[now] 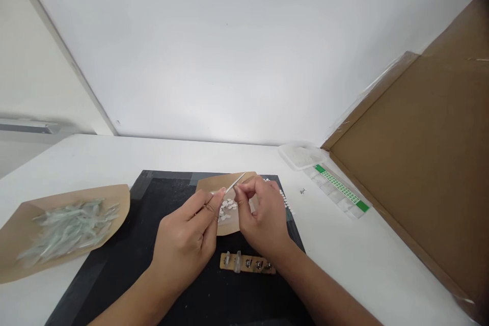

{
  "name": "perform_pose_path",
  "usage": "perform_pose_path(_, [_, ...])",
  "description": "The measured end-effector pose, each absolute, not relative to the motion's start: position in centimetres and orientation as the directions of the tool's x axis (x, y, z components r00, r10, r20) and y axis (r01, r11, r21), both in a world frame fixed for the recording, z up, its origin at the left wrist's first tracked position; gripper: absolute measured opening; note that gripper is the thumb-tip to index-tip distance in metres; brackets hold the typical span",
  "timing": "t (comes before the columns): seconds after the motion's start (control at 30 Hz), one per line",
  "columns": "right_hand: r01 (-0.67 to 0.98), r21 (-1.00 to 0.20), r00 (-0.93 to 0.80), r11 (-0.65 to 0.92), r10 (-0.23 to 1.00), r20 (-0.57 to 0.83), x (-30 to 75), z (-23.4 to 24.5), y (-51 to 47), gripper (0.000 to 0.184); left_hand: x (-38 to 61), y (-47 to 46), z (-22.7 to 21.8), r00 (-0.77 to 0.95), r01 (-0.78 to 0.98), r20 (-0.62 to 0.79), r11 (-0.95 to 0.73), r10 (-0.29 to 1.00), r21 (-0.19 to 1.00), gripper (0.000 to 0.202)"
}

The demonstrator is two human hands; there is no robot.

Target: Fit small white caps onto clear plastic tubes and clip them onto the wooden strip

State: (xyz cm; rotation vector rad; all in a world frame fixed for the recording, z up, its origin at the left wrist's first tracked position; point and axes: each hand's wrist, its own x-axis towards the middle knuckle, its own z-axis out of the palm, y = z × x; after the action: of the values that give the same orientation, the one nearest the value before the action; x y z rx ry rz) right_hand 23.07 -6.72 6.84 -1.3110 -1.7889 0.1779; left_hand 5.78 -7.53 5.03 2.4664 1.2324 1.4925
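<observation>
My left hand [187, 232] pinches a thin pale stick [236, 182] that points up and to the right. Close beside it, my right hand [263, 214] has thumb and forefinger pressed together near the stick; what lies between those fingertips is too small to make out. Beneath both hands is a brown paper tray [208, 182] with several small white pieces [229, 205] in it. Nearer to me, a tan strip [246, 264] lies on the black mat, carrying several small metal parts and an upright translucent piece [238, 262].
At the left, a larger paper tray [124, 198] holds a heap of translucent pale-green slivers [76, 229]. The black mat [126, 275] covers the middle of the white table. On the right are a green-and-white labelled packet [340, 188], a clear plastic container [301, 155] and a tall cardboard panel [416, 163].
</observation>
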Motion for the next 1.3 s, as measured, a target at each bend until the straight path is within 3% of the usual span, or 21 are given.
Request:
perform_pose_path(0.23, [0.639, -0.616, -0.101, 0.460, 0.844, 0.526, 23.5, 6.5, -6.7, 0.014, 6.0, -7.2, 5.1, 0.211, 0.595, 0.737, -0.682, 0.643, 0.425, 0.032])
perform_pose_path(0.37, [0.590, -0.685, -0.021, 0.429, 0.855, 0.518, 24.7, 5.8, -6.0, 0.012, 5.1, -6.0, 5.1, 0.121, 0.725, 0.701, -0.545, 0.703, 0.421, 0.025])
perform_pose_path(0.53, [0.652, -0.647, 0.026, 0.395, 0.841, 0.540, 25.8, 5.4, -5.8, 0.008, 2.9, -3.8, 5.2, -0.032, 0.939, 0.605, -0.184, 0.795, 0.292, 0.046])
perform_pose_path(0.67, [0.699, -0.567, -0.011, 0.435, 0.800, 0.600, 26.5, 5.4, -5.9, 0.006, 1.7, -3.0, 5.0, -0.022, 0.982, 0.500, -0.076, 0.865, 0.175, 0.029])
perform_pose_path(0.77, [0.708, -0.529, 0.008, 0.468, 0.744, 0.669, 26.9, 5.3, -5.9, 0.005, 1.4, -2.8, 4.6, -0.009, 0.993, 0.401, -0.038, 0.916, 0.108, 0.031])
perform_pose_path(0.93, [0.684, -0.518, 0.009, 0.513, 0.705, 0.710, 27.5, 5.0, -5.5, 0.008, 1.4, -2.8, 4.2, 0.034, 0.997, 0.408, -0.062, 0.912, 0.055, 0.035])
perform_pose_path(1.03, [0.682, -0.438, -0.061, 0.586, 0.643, 0.764, 27.6, 4.8, -5.3, 0.009, 1.9, -3.3, 4.6, 0.109, 0.990, 0.593, -0.143, 0.798, 0.009, 0.029])
perform_pose_path(1.13, [0.700, -0.272, -0.192, 0.660, 0.541, 0.819, 27.6, 4.8, -5.3, 0.014, 3.0, -4.1, 5.1, 0.244, 0.940, 0.730, -0.340, 0.638, -0.017, 0.016])
perform_pose_path(1.23, [0.666, -0.169, -0.304, 0.727, 0.471, 0.828, 27.3, 5.1, -5.6, 0.021, 4.3, -5.0, 5.4, 0.297, 0.818, 0.764, -0.565, 0.573, 0.106, 0.019])
perform_pose_path(1.3, [0.636, -0.132, -0.353, 0.760, 0.438, 0.827, 27.1, 5.4, -5.8, 0.023, 5.1, -5.5, 5.4, 0.323, 0.639, 0.753, -0.719, 0.573, 0.273, 0.023])
